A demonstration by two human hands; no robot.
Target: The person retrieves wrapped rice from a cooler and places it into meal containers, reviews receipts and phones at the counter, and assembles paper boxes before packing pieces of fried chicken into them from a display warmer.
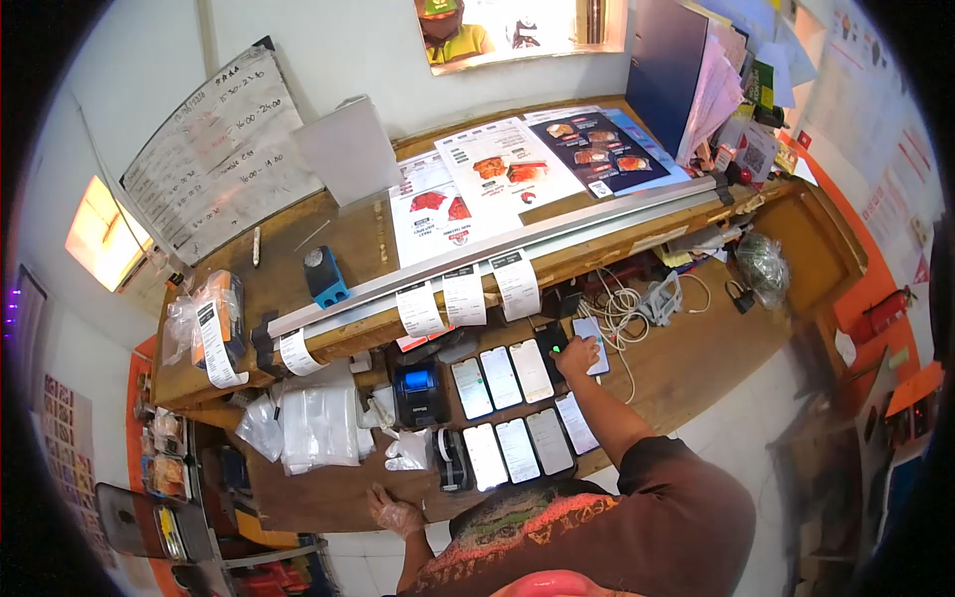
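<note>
My right hand reaches over a lit phone with a white cable by it. Its fingers are apart and rest on or just over the screen. A dark phone-sized item with a small green spot lies left of this hand. My left hand, in a thin clear glove, lies open at the counter's front edge and holds nothing. Several lit phones lie in two rows between the hands. Left of them stand a black label printer and another small black device.
Clear plastic bags lie on the lower counter. Receipts hang from the shelf's metal rail. Above are menu sheets, a blue tape dispenser and a whiteboard. White cables coil at right. A person shows through the window.
</note>
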